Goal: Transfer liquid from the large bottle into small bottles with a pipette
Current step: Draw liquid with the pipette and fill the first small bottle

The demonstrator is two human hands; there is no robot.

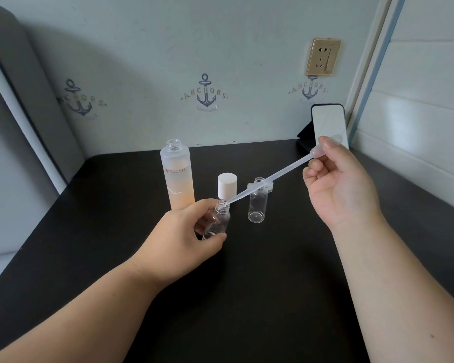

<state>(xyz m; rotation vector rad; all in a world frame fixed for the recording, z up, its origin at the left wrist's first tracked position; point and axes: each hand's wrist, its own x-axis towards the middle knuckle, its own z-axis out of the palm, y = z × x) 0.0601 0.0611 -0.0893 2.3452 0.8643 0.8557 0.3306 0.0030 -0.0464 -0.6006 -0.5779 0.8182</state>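
Observation:
My left hand (184, 237) grips a small clear bottle (219, 220), tilted a little to the right, just above the black table (247, 284). My right hand (336, 184) pinches the bulb of a clear plastic pipette (273, 176), whose tip touches the small bottle's open mouth. The large frosted bottle (178, 176), open and about a third full of pale orange liquid, stands behind my left hand. A second small clear bottle (258, 203) stands upright and open to the right.
A white cap (227, 185) stands between the large bottle and the second small bottle. Small clear caps (269, 185) lie behind that bottle. A phone (328, 125) leans on a stand at the back right, against the wall.

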